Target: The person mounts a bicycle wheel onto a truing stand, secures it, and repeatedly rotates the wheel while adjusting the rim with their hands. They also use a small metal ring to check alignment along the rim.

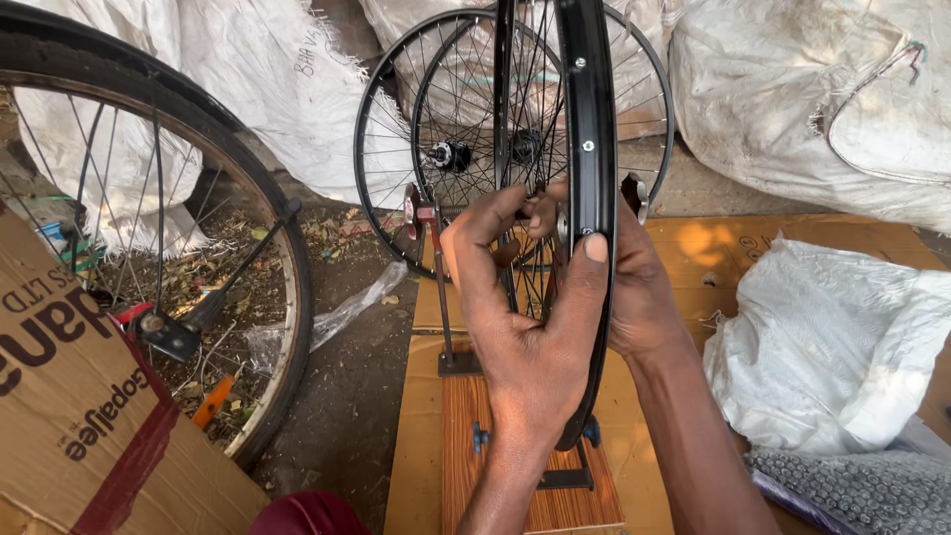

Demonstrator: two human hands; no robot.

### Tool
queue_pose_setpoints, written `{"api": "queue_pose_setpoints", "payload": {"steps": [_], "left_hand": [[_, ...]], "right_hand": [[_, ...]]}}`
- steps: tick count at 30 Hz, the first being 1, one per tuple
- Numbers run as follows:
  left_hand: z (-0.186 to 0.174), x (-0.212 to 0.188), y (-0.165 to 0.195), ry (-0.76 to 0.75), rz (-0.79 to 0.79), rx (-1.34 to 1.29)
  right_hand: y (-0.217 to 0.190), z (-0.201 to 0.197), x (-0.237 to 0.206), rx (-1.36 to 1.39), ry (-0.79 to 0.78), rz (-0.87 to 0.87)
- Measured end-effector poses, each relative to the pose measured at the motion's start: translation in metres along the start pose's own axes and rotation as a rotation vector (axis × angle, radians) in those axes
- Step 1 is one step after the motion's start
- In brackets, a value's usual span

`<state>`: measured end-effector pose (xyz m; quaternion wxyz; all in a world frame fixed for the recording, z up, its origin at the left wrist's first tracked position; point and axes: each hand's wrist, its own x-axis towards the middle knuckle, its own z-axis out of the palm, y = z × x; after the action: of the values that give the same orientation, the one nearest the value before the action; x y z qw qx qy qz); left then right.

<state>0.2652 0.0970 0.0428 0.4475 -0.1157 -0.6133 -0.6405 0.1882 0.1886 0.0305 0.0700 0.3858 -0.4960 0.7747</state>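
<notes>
A black bicycle rim (591, 119) with thin spokes stands edge-on in a small metal truing stand (442, 297) on a wooden base (466, 436). My left hand (520, 317) grips the rim from the left, thumb pressed on its outer face and fingers curled among the spokes. My right hand (644, 287) is on the far side of the rim, fingers reaching to the spokes near the hub; what it pinches is hidden by the rim.
A tyred bicycle wheel (248, 228) leans at left beside a cardboard box (69, 396). Two bare black rims (436, 149) lean on white sacks (812, 89) behind. More sacks (832, 347) lie at right on cardboard sheets (723, 243).
</notes>
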Motion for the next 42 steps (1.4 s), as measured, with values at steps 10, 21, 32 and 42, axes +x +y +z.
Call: {"api": "queue_pose_setpoints", "payload": {"steps": [10,21,32,42], "left_hand": [[-0.003,0.017,-0.049,-0.196,-0.257,-0.508],[0.000,0.029,-0.083,-0.516,-0.364,-0.395],[-0.027,-0.027,-0.065,-0.071,0.221,0.029],[-0.024,-0.042,-0.024,-0.179,0.281,0.353]], "right_hand": [[-0.014,0.010,-0.007,-0.757,0.205,-0.366],[-0.041,0.017,-0.022,-0.498,0.090,-0.222],[-0.008,0.005,-0.014,-0.743,0.302,-0.316],[-0.023,0.001,-0.030,-0.339,0.344,-0.123]]}}
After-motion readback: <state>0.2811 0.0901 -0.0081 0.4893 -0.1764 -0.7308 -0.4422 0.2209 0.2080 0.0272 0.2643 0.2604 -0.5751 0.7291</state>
